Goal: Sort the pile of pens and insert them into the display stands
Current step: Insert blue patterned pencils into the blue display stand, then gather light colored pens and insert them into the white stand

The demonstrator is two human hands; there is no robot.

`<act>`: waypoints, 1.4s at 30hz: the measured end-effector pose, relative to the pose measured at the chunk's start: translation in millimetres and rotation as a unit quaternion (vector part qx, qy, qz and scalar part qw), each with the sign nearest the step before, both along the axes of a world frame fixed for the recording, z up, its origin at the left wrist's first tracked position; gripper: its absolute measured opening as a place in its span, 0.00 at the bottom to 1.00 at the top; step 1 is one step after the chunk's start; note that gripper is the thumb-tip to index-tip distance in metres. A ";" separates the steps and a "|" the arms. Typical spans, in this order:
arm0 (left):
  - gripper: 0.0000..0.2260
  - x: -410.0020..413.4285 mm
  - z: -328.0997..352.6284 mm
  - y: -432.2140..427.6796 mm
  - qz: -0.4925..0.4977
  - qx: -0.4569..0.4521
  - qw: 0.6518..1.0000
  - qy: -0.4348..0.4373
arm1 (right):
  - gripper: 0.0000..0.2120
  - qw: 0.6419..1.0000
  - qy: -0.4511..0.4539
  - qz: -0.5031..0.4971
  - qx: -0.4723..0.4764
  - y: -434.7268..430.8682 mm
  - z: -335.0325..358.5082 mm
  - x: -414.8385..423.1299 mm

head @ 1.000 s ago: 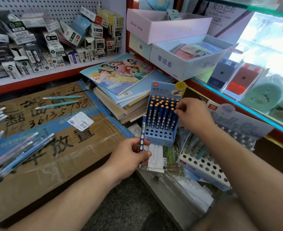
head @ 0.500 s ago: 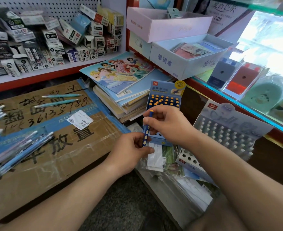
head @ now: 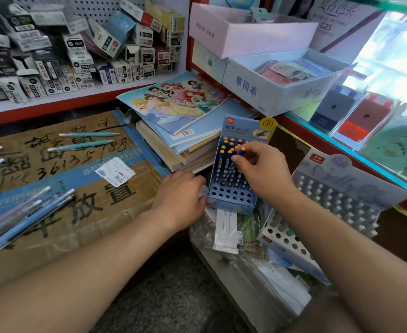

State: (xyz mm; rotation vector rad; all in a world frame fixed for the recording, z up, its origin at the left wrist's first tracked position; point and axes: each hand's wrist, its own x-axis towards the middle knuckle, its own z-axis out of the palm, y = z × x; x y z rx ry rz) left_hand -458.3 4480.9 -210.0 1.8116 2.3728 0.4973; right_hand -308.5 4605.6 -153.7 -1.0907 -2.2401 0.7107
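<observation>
The right hand (head: 260, 171) is over the blue display stand (head: 231, 188), fingers (head: 237, 162) pinched on a blue pen (head: 236, 159) with an orange cap. The pen is tilted, its lower end among the stand's holes; whether it sits in a hole cannot be told. Several like pens stand upright in the back rows of the stand; the front rows of holes are bare.

The left hand (head: 181, 198) rests against the stand's left side, fingers curled at its lower corner. Whether they grip the stand or only touch it cannot be told.

A second, white display stand (head: 317, 207) lies just right of the blue one, partly filled. On the cardboard box (head: 53, 200) to the left lie loose pens (head: 27, 217) in a pile, with two teal pens (head: 82, 140) further back. A stack of notebooks (head: 173, 121) sits behind the blue stand.
</observation>
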 end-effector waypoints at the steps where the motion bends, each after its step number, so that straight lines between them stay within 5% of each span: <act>1: 0.17 -1.1 -2.3 5.7 -0.003 -0.012 1.000 0.006 | 0.05 1.000 -0.003 0.002 0.005 0.3 -1.3 -1.9; 7: 0.19 -2.5 -18.4 28.1 -0.003 -0.061 0.998 0.003 | 0.07 0.999 -0.030 0.007 0.022 1.4 -3.5 -11.7; 42: 0.18 -0.4 -28.6 26.7 0.010 -0.019 1.000 0.019 | 0.12 0.994 -0.106 -0.015 0.026 -5.6 -21.7 -31.7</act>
